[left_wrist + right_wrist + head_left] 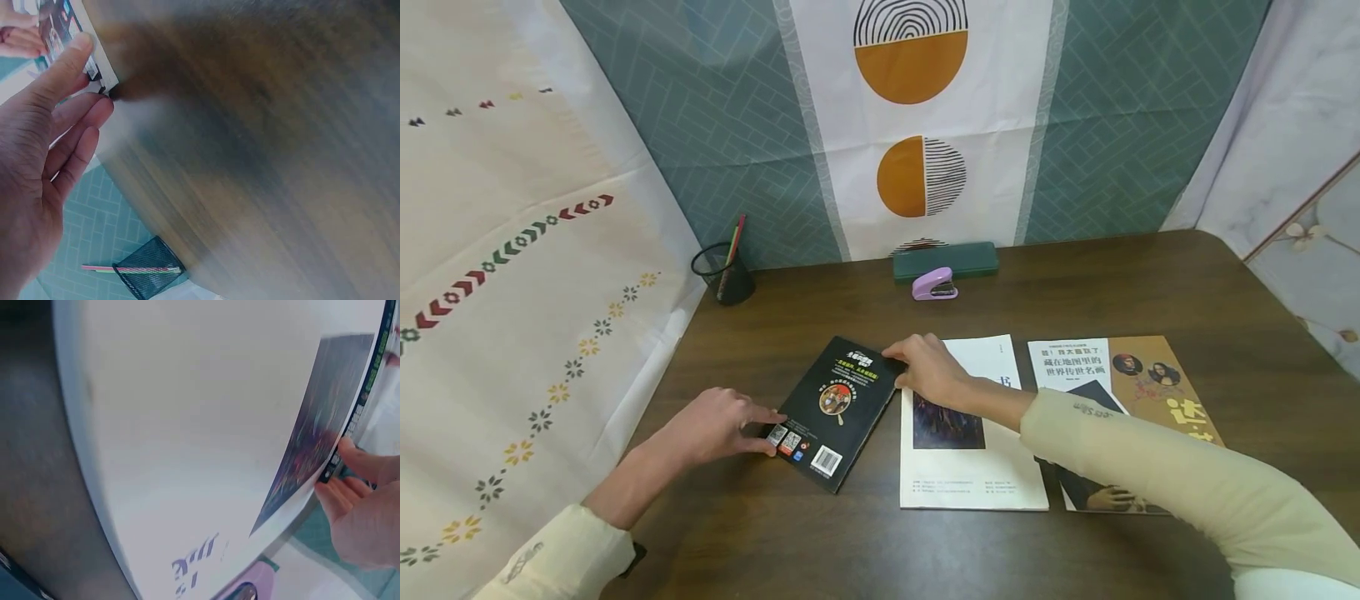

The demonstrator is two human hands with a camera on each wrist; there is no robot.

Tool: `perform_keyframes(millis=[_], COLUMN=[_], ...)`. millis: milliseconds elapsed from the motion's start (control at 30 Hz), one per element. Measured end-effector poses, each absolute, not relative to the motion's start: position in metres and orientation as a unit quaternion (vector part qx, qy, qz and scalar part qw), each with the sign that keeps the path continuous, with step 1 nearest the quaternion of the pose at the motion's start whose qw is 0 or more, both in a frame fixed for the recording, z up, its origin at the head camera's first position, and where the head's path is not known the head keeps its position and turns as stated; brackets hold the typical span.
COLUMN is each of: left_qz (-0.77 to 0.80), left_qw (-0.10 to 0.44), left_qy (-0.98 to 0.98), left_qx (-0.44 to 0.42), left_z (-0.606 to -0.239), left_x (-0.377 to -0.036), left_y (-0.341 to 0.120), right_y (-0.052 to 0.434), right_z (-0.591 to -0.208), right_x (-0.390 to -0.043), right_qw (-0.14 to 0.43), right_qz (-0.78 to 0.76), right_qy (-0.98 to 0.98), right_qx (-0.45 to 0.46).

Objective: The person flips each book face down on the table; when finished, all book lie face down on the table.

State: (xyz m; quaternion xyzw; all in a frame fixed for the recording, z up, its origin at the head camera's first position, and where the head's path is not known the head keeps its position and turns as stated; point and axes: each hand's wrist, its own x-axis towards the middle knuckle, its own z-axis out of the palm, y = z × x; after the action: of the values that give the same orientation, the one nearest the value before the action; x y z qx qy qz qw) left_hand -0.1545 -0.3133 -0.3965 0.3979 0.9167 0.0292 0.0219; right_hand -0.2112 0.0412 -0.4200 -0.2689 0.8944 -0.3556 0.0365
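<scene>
A black book [842,392] lies slanted on the table, back cover up with a barcode and a round picture. My left hand [718,429] pinches its lower left edge; in the left wrist view the thumb [80,47] lies over the book and the other fingers are beneath or beside it. At the book's upper right corner, my right hand [936,371] grips between thumb and fingers, as the right wrist view shows along the spine [375,369]. The right forearm crosses a white book [973,487] with a dark picture, partly covering it.
Right of the white book lies a brown-and-white book [1150,375], partly under the sleeve. A purple stapler [935,284] stands before a green case [970,260] at the back. A black mesh pen holder [733,283] with pencils stands back left, near the curtain.
</scene>
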Motion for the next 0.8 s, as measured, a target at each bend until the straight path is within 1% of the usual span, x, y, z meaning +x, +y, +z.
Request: perform_keyframes(millis=[133, 333, 567, 800], left_qz=[0.018, 0.009, 0.013, -0.004], left_qw=[-0.003, -0.038, -0.058, -0.057], left_qy=[0.914, 0.902, 0.892, 0.884], left_qx=[0.405, 0.430, 0.447, 0.465], left_z=[-0.399, -0.403, -0.403, -0.401], left_x=[-0.148, -0.140, -0.132, -0.127], left_y=[-0.312, -0.309, -0.304, -0.300], right_y=[0.042, 0.043, 0.042, 0.039], right_z=[-0.418, -0.418, -0.419, -0.418], right_x=[-0.221, -0.233, -0.240, -0.246], right_qw=[0.041, 0.063, 0.075, 0.099], right_qz=[-0.315, -0.279, -0.263, -0.273], right_qy=[0.897, 0.890, 0.883, 0.875], right_qx=[-0.309, -0.356, -0.382, -0.387])
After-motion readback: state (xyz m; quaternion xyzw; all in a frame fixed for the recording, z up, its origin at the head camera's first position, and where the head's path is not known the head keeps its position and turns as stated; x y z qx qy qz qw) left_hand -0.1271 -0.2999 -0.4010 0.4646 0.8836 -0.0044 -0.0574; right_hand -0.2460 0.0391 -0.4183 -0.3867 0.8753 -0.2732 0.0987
